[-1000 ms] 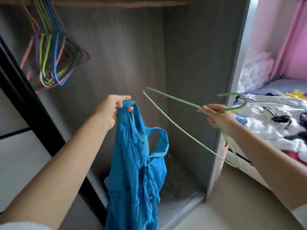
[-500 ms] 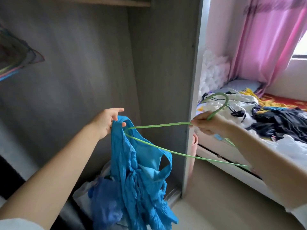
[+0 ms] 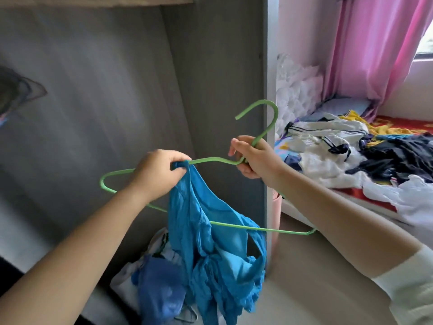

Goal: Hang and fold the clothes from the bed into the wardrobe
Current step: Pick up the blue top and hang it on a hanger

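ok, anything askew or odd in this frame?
The blue top is only half on the green hanger: one strap sits on its left shoulder, pinched by the left hand, and the rest hangs bunched. The right hand grips the hanger's neck. Clothes lie heaped on the bed.

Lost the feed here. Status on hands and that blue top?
Left hand pinches blue top strap onto green hanger. Right hand grips hanger neck. Second strap hangs loose. Nothing in the way.
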Tool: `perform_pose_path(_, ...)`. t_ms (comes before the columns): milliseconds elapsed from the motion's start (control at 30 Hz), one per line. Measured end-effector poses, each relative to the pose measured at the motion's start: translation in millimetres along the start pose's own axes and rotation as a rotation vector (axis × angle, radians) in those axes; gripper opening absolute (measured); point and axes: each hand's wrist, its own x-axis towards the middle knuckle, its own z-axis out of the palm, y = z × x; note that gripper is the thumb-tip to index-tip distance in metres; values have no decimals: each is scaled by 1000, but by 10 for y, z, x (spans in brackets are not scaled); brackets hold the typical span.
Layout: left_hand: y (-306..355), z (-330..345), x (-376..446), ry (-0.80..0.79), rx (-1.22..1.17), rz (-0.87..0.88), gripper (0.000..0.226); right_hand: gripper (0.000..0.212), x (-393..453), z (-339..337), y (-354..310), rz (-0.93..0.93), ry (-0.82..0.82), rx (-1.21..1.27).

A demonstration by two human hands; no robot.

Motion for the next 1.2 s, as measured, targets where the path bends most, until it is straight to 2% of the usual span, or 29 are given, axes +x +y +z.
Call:
perform_pose_path(33, 39, -34, 6, 23, 204, 16, 18, 35, 9, -6, -15, -27, 2, 4)
perform_pose_path(100, 83, -71, 20, 22, 662, 28, 24, 36, 5, -8, -70, -70, -1, -43)
perform_pose_path(133, 111, -76, 26, 7, 843, 56, 29, 36, 5, -15, -106, -89, -3, -76)
perform_pose_path(167, 128, -79, 26, -8, 917, 105, 31, 36, 9, -22, -135, -113, -10, -95)
perform_pose_path(200, 122, -100, 28, -19, 870, 152, 28, 36, 32, -20, -169, -146, -24, -98)
perform_pose_path(233, 134, -113, 21, -42, 724, 163, 23, 37, 43, -42, -181, -175, -33, -81)
perform_pose_path(300, 130, -112, -2, -94, 406, 125, 28, 38, 61, -65, -192, -229, -38, -41)
perform_pose_path(333, 135, -92, -16, -102, 350, 130, 31, 40, 66, -60, -188, -247, -44, -37)
perform_pose_path(400, 191, -29, -35, -107, 384, 180, 34, 46, 72, -38, -160, -261, -62, -40)
perform_pose_path(500, 263, 76, -32, -32, 457, 245, 34, 57, 65, -27, -95, -226, -78, 3)
perform_pose_path(600, 196, 94, -12, -4, 434, 267, 27, 54, 80, -100, 9, -213, -21, -101)
perform_pose_path(633, 147, 84, -11, 1, 411, 261, 27, 47, 91, -143, 85, -301, 51, -210)
perform_pose_path(733, 9, 1, -13, 83, 285, 231, 32, 29, 28, -368, 445, -759, 380, -457)
perform_pose_path(767, -42, -46, -20, 109, 245, 210, 32, 30, -18, -430, 599, -823, 428, -478)
perform_pose_path(800, -80, -86, -7, 122, 220, 206, 32, 31, -87, -476, 753, -817, 404, -490)
perform_pose_path(867, -160, -155, -6, 135, 191, 184, 33, 32, -220, -466, 993, -647, 122, -587)
perform_pose_path(933, -193, -219, -30, 132, 165, 158, 32, 28, -281, -315, 1084, -195, -188, -851)
perform_pose_path(967, -176, -226, -9, 120, 145, 158, 31, 30, -222, -280, 1154, 17, -205, -864)
perform_pose_path(1033, -157, -240, -10, 101, 128, 148, 31, 38, -38, -153, 1300, 289, -188, -696)
perform_pose_path(1067, -140, -258, -15, 106, 125, 148, 32, 41, 67, -54, 1369, 339, -159, -597)
perform_pose_path(1167, -165, -333, -80, 124, 76, 169, 30, 72, 324, 300, 1467, 435, -111, -224)
perform_pose_path(1200, -192, -356, -118, 129, 64, 167, 29, 68, 371, 409, 1480, 473, -129, -123)
